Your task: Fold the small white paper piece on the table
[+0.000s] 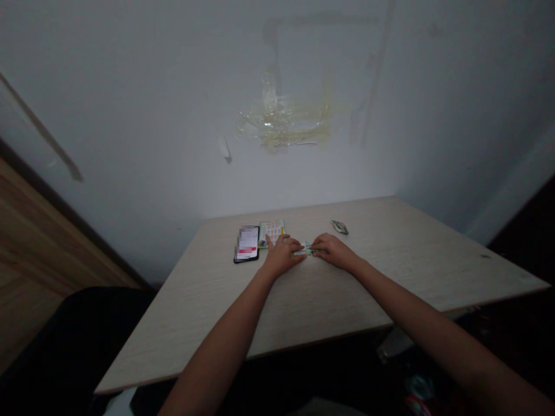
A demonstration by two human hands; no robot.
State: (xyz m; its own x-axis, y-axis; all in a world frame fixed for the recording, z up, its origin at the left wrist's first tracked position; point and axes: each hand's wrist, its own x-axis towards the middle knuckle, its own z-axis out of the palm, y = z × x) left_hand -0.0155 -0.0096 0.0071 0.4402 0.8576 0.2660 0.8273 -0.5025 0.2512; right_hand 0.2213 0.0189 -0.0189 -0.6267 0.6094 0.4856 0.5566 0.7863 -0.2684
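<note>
Head: left hand (282,253), right hand (333,249) palm-down, angled inward, touching green-white paper (308,251).

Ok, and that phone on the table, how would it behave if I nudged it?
The phone looks like a rigid slab, so it should move in one piece. Lying flat on the smooth-looking table, it would probably slide rather than tip. Its lit screen is likely glass, so a drop could crack it.

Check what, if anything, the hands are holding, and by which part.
Small printed paper: left hand at its left end, right hand at its right. Can't tell if pinched or just pressed down.
</note>
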